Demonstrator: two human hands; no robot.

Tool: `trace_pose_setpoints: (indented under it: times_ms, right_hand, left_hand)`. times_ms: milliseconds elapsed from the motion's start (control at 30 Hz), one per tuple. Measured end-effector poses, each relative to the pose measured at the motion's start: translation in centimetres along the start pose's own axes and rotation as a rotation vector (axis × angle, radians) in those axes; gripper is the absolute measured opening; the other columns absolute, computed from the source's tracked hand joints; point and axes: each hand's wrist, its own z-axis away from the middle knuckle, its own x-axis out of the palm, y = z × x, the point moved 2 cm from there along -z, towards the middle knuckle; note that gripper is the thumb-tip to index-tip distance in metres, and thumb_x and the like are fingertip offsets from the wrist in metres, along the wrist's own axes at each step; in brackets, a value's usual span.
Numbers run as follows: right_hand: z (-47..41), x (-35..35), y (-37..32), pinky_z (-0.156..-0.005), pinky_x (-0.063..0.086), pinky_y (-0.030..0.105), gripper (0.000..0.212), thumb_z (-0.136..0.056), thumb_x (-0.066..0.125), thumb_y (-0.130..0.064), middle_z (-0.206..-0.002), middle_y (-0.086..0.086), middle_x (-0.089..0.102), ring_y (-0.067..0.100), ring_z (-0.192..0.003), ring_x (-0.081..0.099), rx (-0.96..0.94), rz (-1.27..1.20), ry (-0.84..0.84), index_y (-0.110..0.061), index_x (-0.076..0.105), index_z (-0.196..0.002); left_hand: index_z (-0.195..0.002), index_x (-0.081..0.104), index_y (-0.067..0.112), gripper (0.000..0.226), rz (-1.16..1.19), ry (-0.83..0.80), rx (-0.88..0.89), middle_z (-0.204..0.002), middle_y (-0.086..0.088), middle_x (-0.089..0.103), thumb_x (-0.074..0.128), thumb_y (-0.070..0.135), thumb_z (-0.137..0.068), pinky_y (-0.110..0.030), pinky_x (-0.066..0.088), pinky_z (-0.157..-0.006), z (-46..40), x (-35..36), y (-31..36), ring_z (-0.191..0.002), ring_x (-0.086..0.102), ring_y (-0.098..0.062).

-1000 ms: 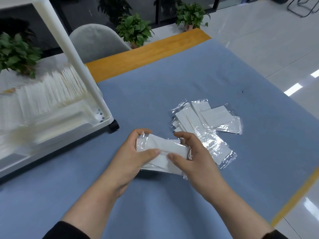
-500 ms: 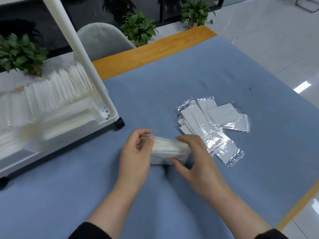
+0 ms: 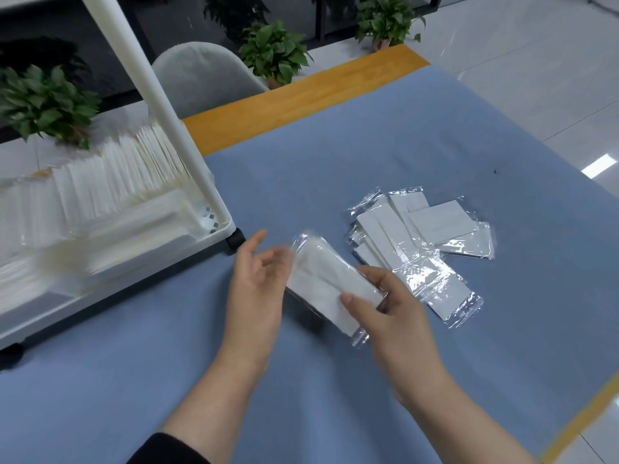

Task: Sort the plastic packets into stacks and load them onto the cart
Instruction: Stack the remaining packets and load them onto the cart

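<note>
1. Now the right hand (image 3: pixel 395 313) pinches a small stack of packets (image 3: pixel 330 286), thumb on top and fingers curled under its near end; the stack is tilted above the blue cloth (image 3: pixel 335 169).
2. Beside it, the left hand (image 3: pixel 258 283) has its fingers loosely spread, and they lie against the far end of the stack.
3. More loose packets (image 3: pixel 418 242) lie in an overlapping pile on the cloth, just right of the hands.
4. On the left stands the white cart (image 3: pixel 187 239), its tray filled with rows of upright packets.
</note>
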Motion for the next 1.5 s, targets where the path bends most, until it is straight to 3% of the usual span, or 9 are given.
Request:
trace_pose_setpoints:
  times_ms: [233, 433, 567, 733, 867, 1033, 1200, 1333, 1500]
  right_hand:
    - [0.0, 1.3, -1.2, -0.075, 0.052, 0.025, 0.025, -0.087, 0.077, -0.027, -0.093, -0.016, 0.071, 0.008, -0.081, 0.066, 0.072, 0.018, -0.006, -0.035, 0.069, -0.109]
    - [-1.8, -5.2, -2.6, -0.089, 0.042, 0.022, 0.029, -0.09, 0.068, -0.038, -0.12, -0.022, 0.056, 0.005, -0.112, 0.055, -0.261, 0.537, 0.203, -0.031, 0.065, -0.118]
    - [-4.8, -8.1, -2.3, -0.109, 0.037, 0.038, 0.068, -0.081, 0.073, -0.054, -0.149, -0.004, 0.042, 0.021, -0.138, 0.036, -0.194, 0.95, 0.151, -0.025, 0.053, -0.14]
    - [-6.8, -7.2, -2.0, -0.121, 0.015, 0.052, 0.121, -0.062, 0.06, -0.088, -0.164, -0.002, 0.013, 0.024, -0.152, 0.011, -0.073, 1.265, -0.013, -0.029, 0.014, -0.157]
    - [-7.0, -5.9, -0.6, -0.11, 0.035, 0.054, 0.117, -0.062, 0.059, -0.087, -0.155, 0.002, 0.029, 0.029, -0.146, 0.026, -0.109, 1.374, 0.038, -0.024, 0.02, -0.153]
    - [-7.8, -7.0, -1.8, -0.071, 0.05, 0.04, 0.044, -0.079, 0.063, -0.053, -0.108, 0.0, 0.056, 0.031, -0.103, 0.057, -0.289, 1.358, 0.111, -0.021, 0.053, -0.107]
    - [-8.9, -9.3, -3.1, -0.091, 0.039, 0.04, 0.056, -0.082, 0.044, -0.079, -0.124, -0.013, 0.053, 0.02, -0.12, 0.049, -0.211, 1.288, -0.137, -0.034, 0.058, -0.112]
    - [-12.4, -12.7, -4.4, -0.103, 0.03, 0.043, 0.045, -0.096, 0.058, -0.047, -0.146, -0.005, 0.047, 0.024, -0.135, 0.043, -0.346, 1.177, -0.169, -0.03, 0.056, -0.138]
    - [-17.1, -15.4, -5.1, -0.115, 0.024, 0.048, 0.08, -0.082, 0.068, -0.059, -0.143, -0.008, 0.043, 0.021, -0.135, 0.039, -0.308, 1.454, -0.499, -0.04, 0.031, -0.15]
  left_hand:
    - [-0.12, 0.057, 0.033, 0.045, 0.001, -0.027, -0.166, -0.101, 0.004, 0.076, 0.067, 0.0, -0.092, -0.032, 0.056, -0.083, -1.4, 0.0, 0.3, -0.091, 0.071, -0.013]
    - [-0.144, 0.043, 0.031, 0.06, -0.897, -0.057, -0.081, -0.13, 0.005, 0.057, 0.071, 0.028, -0.091, -0.026, 0.038, -0.073, -2.9, 0.2, 0.6, -0.101, 0.057, -0.017]
    - [-0.147, 0.044, 0.027, 0.065, -1.261, 0.051, 0.044, -0.133, -0.001, 0.043, 0.067, 0.05, -0.09, -0.038, 0.048, -0.087, -1.6, 0.2, 1.3, -0.116, 0.056, -0.028]
    - [-0.111, 0.064, 0.023, 0.022, -0.824, 0.164, 0.471, -0.106, 0.007, 0.056, 0.062, 0.039, -0.096, -0.033, 0.047, -0.079, 0.8, 2.0, 2.0, -0.092, 0.059, -0.018]
    - [-0.102, 0.063, 0.036, 0.005, -0.536, -0.016, 0.183, -0.081, 0.018, 0.062, 0.061, 0.036, -0.097, -0.03, 0.051, -0.071, 2.2, 6.5, 2.4, -0.074, 0.058, -0.005]
    - [-0.119, 0.06, 0.035, 0.019, -0.673, -0.09, -0.008, -0.082, 0.022, 0.059, 0.053, 0.034, -0.101, -0.03, 0.05, -0.077, 1.5, 9.2, 2.8, -0.084, 0.062, -0.004]
    - [-0.103, 0.061, 0.027, 0.03, -0.667, -0.066, -0.302, -0.091, 0.002, 0.069, 0.058, 0.054, -0.091, -0.047, 0.058, -0.085, -1.2, 11.7, 1.3, -0.092, 0.07, -0.034]
    - [-0.127, 0.057, 0.018, 0.054, -0.675, 0.037, -0.344, -0.113, 0.002, 0.067, 0.068, 0.054, -0.088, -0.039, 0.056, -0.089, -2.1, 13.7, 1.0, -0.104, 0.067, -0.027]
    - [-0.14, 0.042, 0.03, 0.064, -0.732, 0.191, -0.3, -0.123, 0.003, 0.067, 0.076, 0.04, -0.086, -0.032, 0.047, -0.078, -1.8, 16.5, 0.5, -0.106, 0.065, -0.024]
